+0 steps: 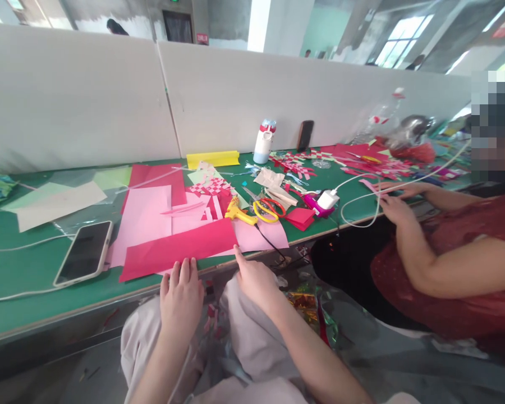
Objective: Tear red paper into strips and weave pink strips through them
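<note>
A long red sheet of paper lies along the table's front edge, over pink paper. My left hand is open, its fingers stretched out and lying on the front edge of the red sheet. At that sheet's right corner, my right hand has its index finger straight on the paper and the other fingers curled in; its thumb is hidden. Just beyond are a yellow glue gun and scissors with orange and yellow handles. Red-and-pink woven paper lies farther back.
A phone with a white cable lies to the left. A bottle and another phone stand by the white partition. To the right, a co-worker's hands handle a pink strip near a white charger and its looping cable.
</note>
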{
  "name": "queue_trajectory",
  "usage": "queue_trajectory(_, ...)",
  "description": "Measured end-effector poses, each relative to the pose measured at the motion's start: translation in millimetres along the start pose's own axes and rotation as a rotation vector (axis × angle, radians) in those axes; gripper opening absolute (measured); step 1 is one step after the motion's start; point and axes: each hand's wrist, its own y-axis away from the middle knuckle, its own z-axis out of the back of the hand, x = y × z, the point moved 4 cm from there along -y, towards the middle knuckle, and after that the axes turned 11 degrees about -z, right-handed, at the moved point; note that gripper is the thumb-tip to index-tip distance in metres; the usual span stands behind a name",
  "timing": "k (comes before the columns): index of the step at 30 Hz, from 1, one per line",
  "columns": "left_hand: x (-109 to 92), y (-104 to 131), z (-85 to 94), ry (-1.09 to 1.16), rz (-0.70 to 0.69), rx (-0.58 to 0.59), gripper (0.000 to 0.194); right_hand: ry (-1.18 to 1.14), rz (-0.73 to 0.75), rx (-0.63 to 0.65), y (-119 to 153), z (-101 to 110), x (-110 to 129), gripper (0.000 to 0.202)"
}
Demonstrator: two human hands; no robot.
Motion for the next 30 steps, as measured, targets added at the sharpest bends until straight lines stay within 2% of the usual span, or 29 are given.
queue_trajectory(4,0,3,-4.2,-0.008,-0.013,0.000,0.047,0.003,0.061,0.023,2,3,21,0.066)
queue_trajectory(10,-1,4,-7.4,-0.014,-0.015,0.007,0.049,-0.009,0.192,0.044,5,-6,58,0.067)
queue_trajectory(14,-1,4,-7.5,-0.016,-0.020,0.001,0.050,-0.020,0.221,0.054,7,-9,68,0.066)
queue_trajectory(23,-2,5,-5.6,-0.034,-0.031,0.000,0.050,-0.003,0.183,0.008,6,-4,56,0.062)
queue_trajectory(30,-1,4,-3.5,-0.016,-0.020,0.003,0.050,-0.004,0.083,0.010,2,3,30,0.060)
